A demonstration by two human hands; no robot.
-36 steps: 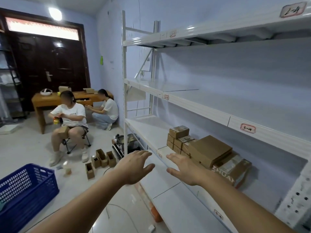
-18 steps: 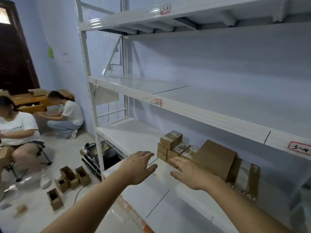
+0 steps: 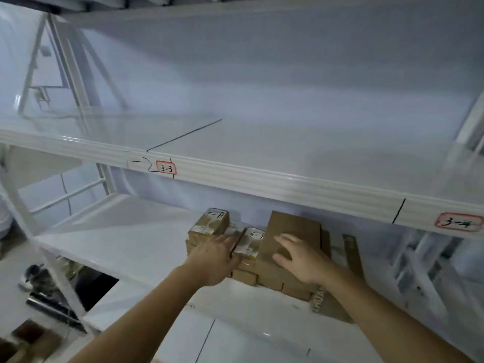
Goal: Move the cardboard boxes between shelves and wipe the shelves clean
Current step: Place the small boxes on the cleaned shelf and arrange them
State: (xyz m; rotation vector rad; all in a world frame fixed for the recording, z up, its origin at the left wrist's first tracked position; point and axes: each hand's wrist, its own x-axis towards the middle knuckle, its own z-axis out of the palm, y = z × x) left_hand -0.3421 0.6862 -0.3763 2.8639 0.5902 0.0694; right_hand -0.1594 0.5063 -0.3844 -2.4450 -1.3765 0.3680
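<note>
We reach both hands into the lower shelf (image 3: pixel 125 239), where the cardboard boxes (image 3: pixel 251 260) sit in a cluster. Our left hand (image 3: pixel 213 258) lies with straight fingers against the small labelled boxes (image 3: pixel 210 225), gripping nothing. Our right hand (image 3: pixel 301 260) rests flat, fingers spread, on the large flat box (image 3: pixel 296 226) just right of the left hand. Above both hands runs the shelf marked 3-3 (image 3: pixel 166 168).
</note>
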